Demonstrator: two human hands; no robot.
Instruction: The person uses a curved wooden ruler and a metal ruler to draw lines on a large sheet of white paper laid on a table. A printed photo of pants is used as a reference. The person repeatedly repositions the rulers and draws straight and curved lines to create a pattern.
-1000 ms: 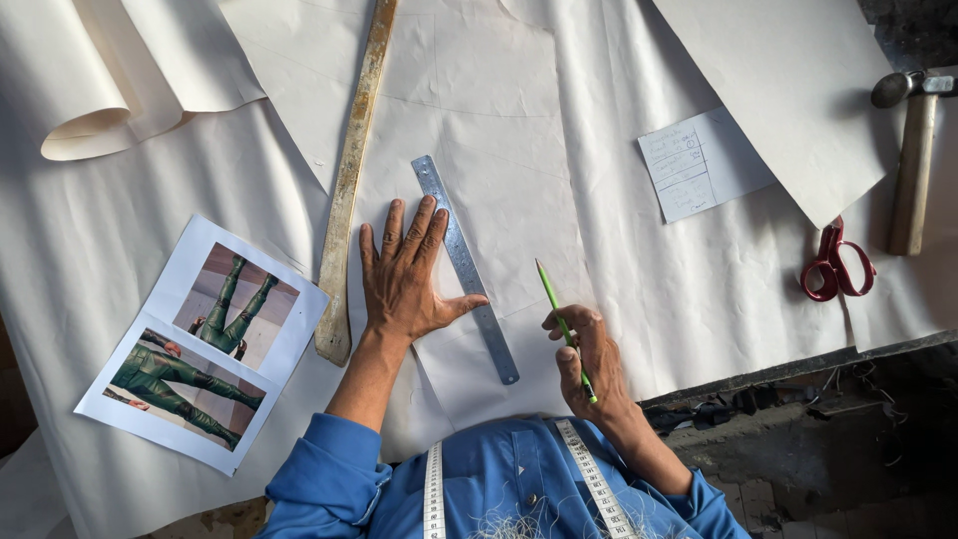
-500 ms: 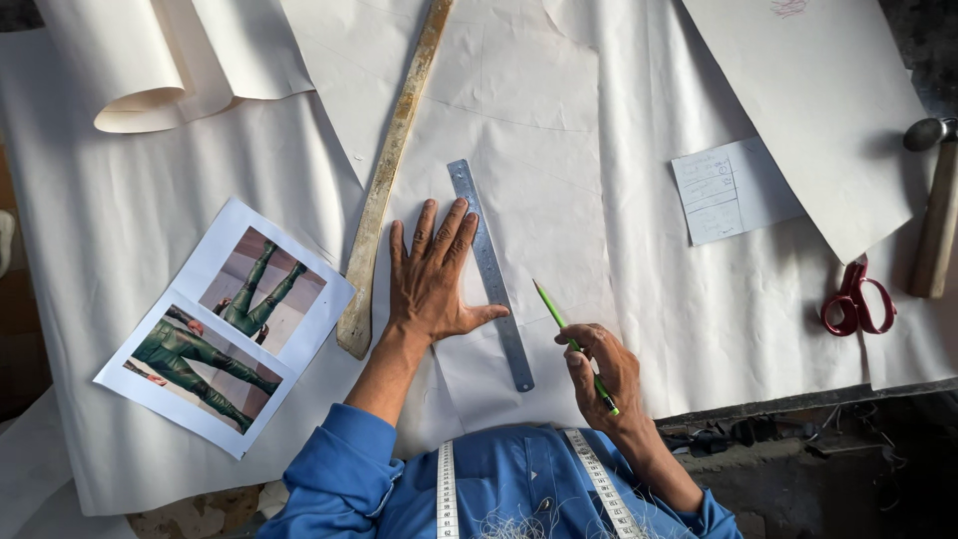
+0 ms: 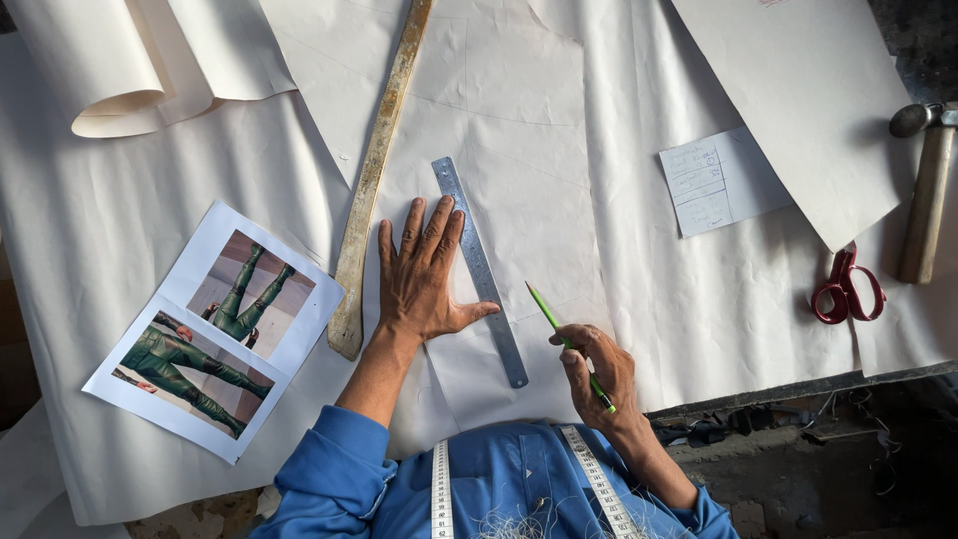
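no packages, signs or screens; a small white handwritten note slip (image 3: 720,181) lies upper right on the paper, a printed photo sheet (image 3: 215,329) with two pictures lower left

Your green pencil (image 3: 569,344) (tip up, tilted left) sits gripped in your right hand (image 3: 597,371); the steel ruler (image 3: 479,269) lies diagonally on pale paper (image 3: 519,150) under your left hand (image 3: 419,279).

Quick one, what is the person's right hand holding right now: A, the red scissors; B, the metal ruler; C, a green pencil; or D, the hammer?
C: the right hand grips a green pencil, tip raised off the paper, while the red scissors and hammer lie untouched at the far right and the left hand lies flat beside the metal ruler.
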